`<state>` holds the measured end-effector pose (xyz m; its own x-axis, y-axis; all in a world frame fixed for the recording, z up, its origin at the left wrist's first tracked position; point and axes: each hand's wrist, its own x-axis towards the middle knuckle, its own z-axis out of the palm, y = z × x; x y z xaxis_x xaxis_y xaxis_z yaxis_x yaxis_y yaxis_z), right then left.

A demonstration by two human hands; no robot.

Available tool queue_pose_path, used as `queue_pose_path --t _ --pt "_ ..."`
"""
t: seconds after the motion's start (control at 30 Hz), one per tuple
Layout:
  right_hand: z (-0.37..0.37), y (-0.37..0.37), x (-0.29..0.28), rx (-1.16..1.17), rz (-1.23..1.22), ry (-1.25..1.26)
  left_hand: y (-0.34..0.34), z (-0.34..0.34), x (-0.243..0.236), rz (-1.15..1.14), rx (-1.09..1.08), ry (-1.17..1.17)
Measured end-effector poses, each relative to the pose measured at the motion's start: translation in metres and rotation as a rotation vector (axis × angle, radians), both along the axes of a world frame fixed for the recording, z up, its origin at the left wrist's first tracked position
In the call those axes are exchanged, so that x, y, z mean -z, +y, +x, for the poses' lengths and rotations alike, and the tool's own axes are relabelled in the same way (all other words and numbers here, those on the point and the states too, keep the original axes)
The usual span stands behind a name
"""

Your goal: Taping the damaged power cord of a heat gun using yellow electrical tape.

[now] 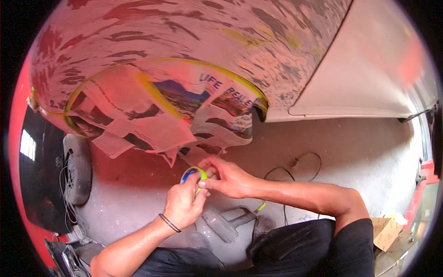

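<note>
My left hand (181,201) is closed around a roll of yellow-green masking tape (204,175) with a blue inner side, its fingers passing through the ring. My right hand (229,178) meets it from the right, thumb and fingers pinched at the tape's edge. Just beyond both hands hang sheets of newspaper (138,104) covering the wheel arch of a car body panel (184,37). Yellow-green tape (230,74) runs along the curved arch edge, and another strip crosses the paper. The panel's surface is patchy pink and grey, like sanded filler.
A tyre (77,168) stands at the left beside a dark, red-edged panel with white cables. On the floor between my legs lies a grey tool with a long flat pad (220,226). A dark hose (318,168) loops to the right. A cardboard box (386,232) sits at lower right.
</note>
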<state>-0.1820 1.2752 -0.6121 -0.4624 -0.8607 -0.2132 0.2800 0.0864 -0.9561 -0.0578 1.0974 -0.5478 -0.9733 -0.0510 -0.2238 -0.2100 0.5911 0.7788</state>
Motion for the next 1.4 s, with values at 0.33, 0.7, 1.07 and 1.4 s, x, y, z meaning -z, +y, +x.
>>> queue_pose_path --t 0.33,0.7,1.07,1.4 --pt "-0.002 0.018 -0.026 0.027 0.071 0.348 -0.004 -0.007 -0.015 -0.048 0.093 0.002" --pt "-0.034 0.019 -0.079 0.026 0.015 0.588 -0.020 -0.023 -0.070 -0.013 0.193 0.071" --pt "-0.094 -0.003 -0.148 0.467 -0.342 -0.242 -0.035 -0.017 -0.067 -0.391 0.367 -0.088" --pt "-0.051 -0.019 -0.201 0.262 -0.353 0.156 -0.054 -0.012 -0.068 -0.340 0.368 -0.083"
